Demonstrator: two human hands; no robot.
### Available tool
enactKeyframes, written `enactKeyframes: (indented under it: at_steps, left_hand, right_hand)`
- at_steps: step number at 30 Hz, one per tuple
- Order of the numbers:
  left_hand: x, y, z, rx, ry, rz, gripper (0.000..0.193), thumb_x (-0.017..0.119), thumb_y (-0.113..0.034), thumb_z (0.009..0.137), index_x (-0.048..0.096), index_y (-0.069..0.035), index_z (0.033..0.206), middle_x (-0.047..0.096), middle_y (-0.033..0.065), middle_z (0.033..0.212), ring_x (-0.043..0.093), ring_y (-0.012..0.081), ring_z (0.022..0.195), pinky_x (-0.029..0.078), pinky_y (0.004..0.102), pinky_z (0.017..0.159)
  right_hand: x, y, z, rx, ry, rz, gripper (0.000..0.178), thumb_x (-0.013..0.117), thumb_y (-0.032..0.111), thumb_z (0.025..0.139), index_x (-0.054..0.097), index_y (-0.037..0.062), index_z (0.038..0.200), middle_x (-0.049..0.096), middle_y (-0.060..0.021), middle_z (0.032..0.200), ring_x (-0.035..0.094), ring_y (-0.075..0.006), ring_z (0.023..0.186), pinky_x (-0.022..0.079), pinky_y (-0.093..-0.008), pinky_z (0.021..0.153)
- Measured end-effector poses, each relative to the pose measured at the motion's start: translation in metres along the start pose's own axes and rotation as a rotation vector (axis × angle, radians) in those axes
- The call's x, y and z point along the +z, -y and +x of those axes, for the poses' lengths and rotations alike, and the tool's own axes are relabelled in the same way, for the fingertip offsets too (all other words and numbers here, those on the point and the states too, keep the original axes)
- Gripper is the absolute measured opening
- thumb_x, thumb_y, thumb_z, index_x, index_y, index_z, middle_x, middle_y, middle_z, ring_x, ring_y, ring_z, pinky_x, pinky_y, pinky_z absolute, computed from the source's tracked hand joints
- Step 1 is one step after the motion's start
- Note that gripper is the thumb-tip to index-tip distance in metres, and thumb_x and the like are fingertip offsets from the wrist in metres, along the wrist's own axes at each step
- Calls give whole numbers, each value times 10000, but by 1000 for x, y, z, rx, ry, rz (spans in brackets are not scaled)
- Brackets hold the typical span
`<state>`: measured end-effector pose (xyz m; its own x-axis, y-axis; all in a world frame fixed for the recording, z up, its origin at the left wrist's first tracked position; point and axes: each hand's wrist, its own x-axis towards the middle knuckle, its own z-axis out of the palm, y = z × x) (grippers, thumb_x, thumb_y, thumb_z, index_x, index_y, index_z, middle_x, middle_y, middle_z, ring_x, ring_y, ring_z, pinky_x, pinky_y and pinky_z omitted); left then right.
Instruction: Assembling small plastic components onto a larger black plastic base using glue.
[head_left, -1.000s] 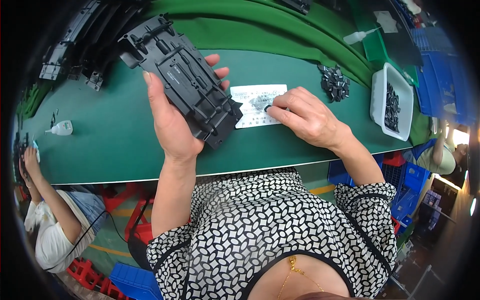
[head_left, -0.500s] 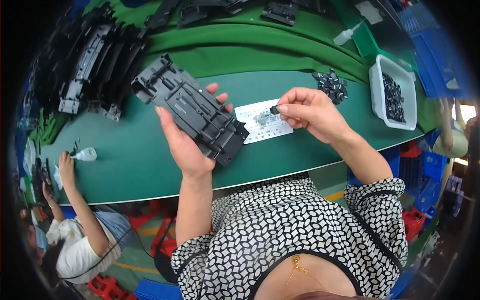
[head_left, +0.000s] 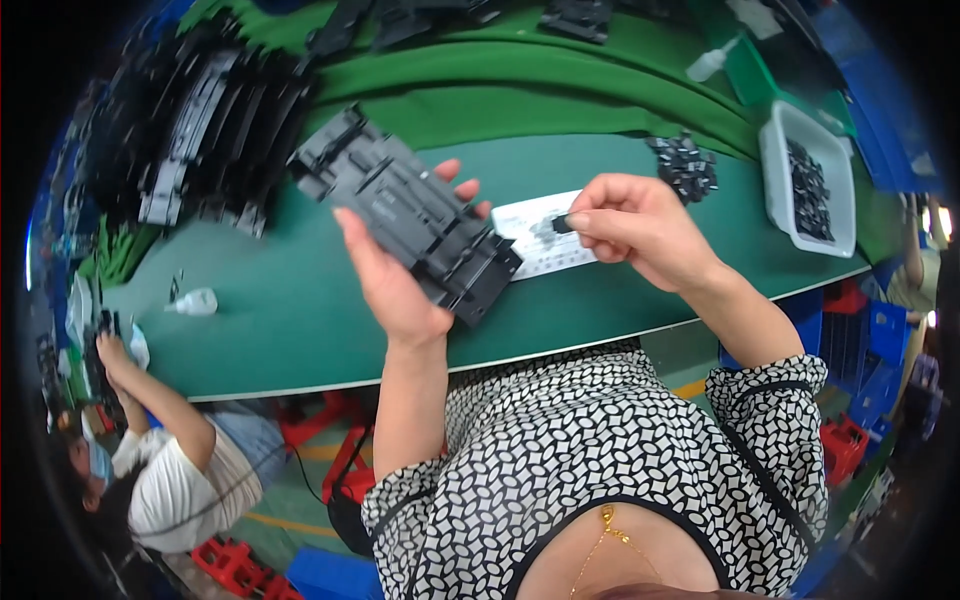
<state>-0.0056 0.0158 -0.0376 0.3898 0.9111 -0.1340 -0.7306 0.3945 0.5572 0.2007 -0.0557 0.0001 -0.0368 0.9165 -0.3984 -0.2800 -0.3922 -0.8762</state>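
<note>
My left hand (head_left: 400, 290) is closed round a long black plastic housing (head_left: 405, 215), its ribbed, moulded face turned up and tilted above the table. My thumb lies along the near edge and my fingertips show past the far edge. To the right, my right hand (head_left: 635, 225) pinches a small black plastic piece (head_left: 562, 224) between thumb and fingertips, apart from the housing. Below that piece lies a white printed card (head_left: 530, 262), partly covered by the hand. A loose pile of small black pieces (head_left: 685, 168) sits beyond my right hand.
A white bin (head_left: 775, 190) of small black parts stands at the right. Rows of black housings (head_left: 200, 140) fill the far left on green cloth (head_left: 480, 85). A co-worker (head_left: 195, 480) sits at the left near a small white bottle (head_left: 197, 302).
The whole view has shifted, moving the table and my hands slightly right in the picture. Both hands keep their holds. The co-worker's hand has left the white bottle, which now lies on the table.
</note>
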Motion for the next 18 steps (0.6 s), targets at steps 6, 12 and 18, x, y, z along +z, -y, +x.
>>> enactKeyframes:
  at_steps: [6, 12, 18]
  left_hand:
    - [3, 0, 3, 25, -15, 74, 739, 133, -598, 946, 393, -9, 1309, 523, 227, 1220, 580, 329, 1022, 505, 490, 863]
    - [2, -1, 2, 28, -6, 101, 708, 163, -581, 954, 418, -7, 1282, 537, 229, 1197, 587, 330, 1008, 517, 465, 847]
    - [2, 0, 2, 24, 6, 147, 701, 173, -581, 955, 426, -8, 1271, 552, 218, 1180, 600, 315, 999, 526, 435, 845]
  right_hand:
    - [28, -10, -7, -524, 57, -454, 76, 659, -12, 805, 632, -16, 876, 601, -30, 780, 509, -82, 626, 400, -204, 554]
    - [52, -23, 3, -1079, 134, -843, 221, 715, -75, 671, 650, -1, 869, 582, -80, 737, 550, -186, 600, 425, -284, 500]
    - [51, -36, 18, -1271, 158, -1010, 309, 735, -47, 613, 660, 8, 907, 535, -44, 700, 492, -177, 565, 387, -290, 473]
